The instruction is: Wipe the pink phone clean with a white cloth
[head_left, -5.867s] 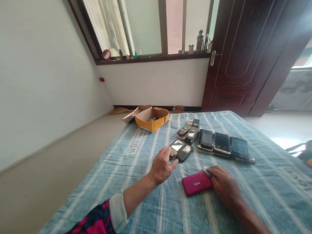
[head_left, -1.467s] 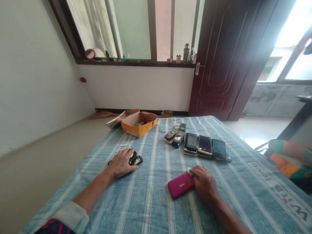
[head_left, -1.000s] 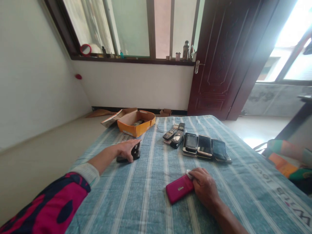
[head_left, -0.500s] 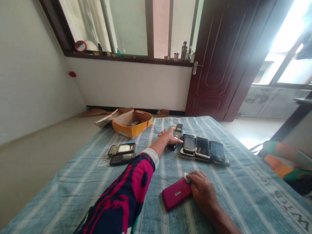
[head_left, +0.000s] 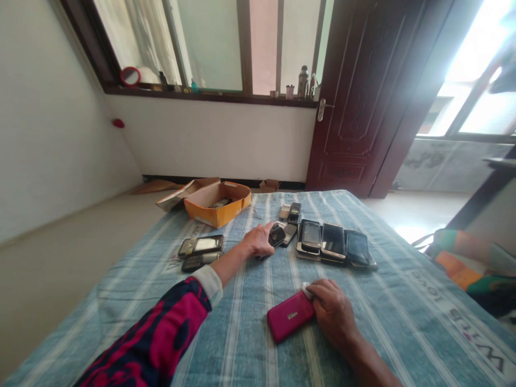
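Observation:
My left hand (head_left: 257,241) is closed round a dark keypad phone (head_left: 276,236), beside the pile of small phones (head_left: 291,215) on the blue striped bedspread (head_left: 250,322). My right hand (head_left: 332,314) rests at the end of a magenta phone (head_left: 290,323), fingers curled over a small white cloth (head_left: 306,291) at the phone's corner. Two keypad phones (head_left: 200,251) lie side by side to the left. A row of dark touchscreen phones (head_left: 334,243) lies to the right of the pile.
An orange cardboard box (head_left: 217,202) with something dark inside sits at the far left corner of the bed, with flattened cardboard behind it. A dark wooden door (head_left: 363,97) stands beyond, next to a window sill with bottles. Colourful fabric (head_left: 471,258) lies at the right.
My left hand set two keypad phones down at the left, reached across to the pile, and now grips a dark phone drawn a little towards me. My right hand stayed on the magenta phone.

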The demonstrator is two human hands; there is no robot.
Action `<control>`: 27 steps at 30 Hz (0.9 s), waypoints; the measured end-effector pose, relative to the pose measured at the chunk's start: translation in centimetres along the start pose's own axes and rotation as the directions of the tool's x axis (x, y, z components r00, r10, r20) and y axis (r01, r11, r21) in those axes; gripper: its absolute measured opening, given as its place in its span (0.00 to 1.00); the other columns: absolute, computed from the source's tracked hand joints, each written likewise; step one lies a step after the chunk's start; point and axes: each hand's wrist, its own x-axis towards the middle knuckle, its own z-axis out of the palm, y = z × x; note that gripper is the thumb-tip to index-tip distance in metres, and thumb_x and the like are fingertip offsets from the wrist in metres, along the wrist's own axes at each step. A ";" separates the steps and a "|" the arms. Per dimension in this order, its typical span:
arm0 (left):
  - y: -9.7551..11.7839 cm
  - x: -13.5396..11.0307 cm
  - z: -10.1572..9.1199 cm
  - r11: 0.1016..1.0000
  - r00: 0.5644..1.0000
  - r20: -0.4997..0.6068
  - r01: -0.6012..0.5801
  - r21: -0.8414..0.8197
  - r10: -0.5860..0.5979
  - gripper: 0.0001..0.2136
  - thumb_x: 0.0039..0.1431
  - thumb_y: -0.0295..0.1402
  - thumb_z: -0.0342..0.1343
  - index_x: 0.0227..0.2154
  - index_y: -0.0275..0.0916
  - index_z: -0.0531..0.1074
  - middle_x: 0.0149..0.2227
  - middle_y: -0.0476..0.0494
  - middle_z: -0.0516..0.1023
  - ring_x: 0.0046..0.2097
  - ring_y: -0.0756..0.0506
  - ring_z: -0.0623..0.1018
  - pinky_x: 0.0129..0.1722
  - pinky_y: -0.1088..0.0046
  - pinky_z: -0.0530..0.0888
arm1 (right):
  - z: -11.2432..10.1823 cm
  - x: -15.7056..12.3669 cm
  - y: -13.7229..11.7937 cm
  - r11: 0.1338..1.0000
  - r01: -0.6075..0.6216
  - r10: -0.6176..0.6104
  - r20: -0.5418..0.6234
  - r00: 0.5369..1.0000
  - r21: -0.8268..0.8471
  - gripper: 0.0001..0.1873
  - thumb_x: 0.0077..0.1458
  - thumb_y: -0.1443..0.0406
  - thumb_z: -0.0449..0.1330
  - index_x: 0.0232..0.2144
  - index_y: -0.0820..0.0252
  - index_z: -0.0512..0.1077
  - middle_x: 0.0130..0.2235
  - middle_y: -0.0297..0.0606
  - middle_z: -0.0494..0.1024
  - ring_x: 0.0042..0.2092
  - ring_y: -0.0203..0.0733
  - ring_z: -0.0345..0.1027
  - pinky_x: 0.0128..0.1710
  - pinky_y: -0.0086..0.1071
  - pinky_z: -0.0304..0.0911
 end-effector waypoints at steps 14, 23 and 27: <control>-9.5 -9.4 -3.7 0.999 0.997 -0.072 0.041 0.019 -0.040 0.22 0.41 0.34 0.56 0.43 0.41 0.71 0.40 0.44 0.79 0.42 0.40 0.78 0.41 0.71 0.71 | 0.0 -0.1 0.0 1.000 -0.024 0.023 0.021 1.000 0.018 0.15 0.53 0.74 0.50 0.29 0.57 0.76 0.34 0.37 0.76 0.39 0.42 0.65 0.40 0.32 0.59; -13.2 -9.0 -4.3 0.983 0.964 -0.204 0.154 -0.103 -0.173 0.36 0.38 0.45 0.59 0.54 0.39 0.64 0.48 0.41 0.77 0.48 0.36 0.77 0.48 0.64 0.72 | 0.3 -0.1 0.3 1.000 -0.007 0.007 0.005 1.000 0.013 0.16 0.52 0.75 0.50 0.29 0.57 0.76 0.34 0.37 0.76 0.38 0.41 0.64 0.39 0.31 0.58; -15.1 -8.2 -4.6 0.963 0.967 -0.157 0.166 -0.212 -0.201 0.38 0.37 0.50 0.60 0.54 0.39 0.66 0.47 0.41 0.79 0.49 0.35 0.78 0.49 0.64 0.73 | 0.3 0.0 0.4 1.000 -0.008 0.008 0.001 1.000 0.015 0.16 0.53 0.75 0.50 0.29 0.56 0.76 0.33 0.37 0.76 0.38 0.41 0.64 0.39 0.31 0.59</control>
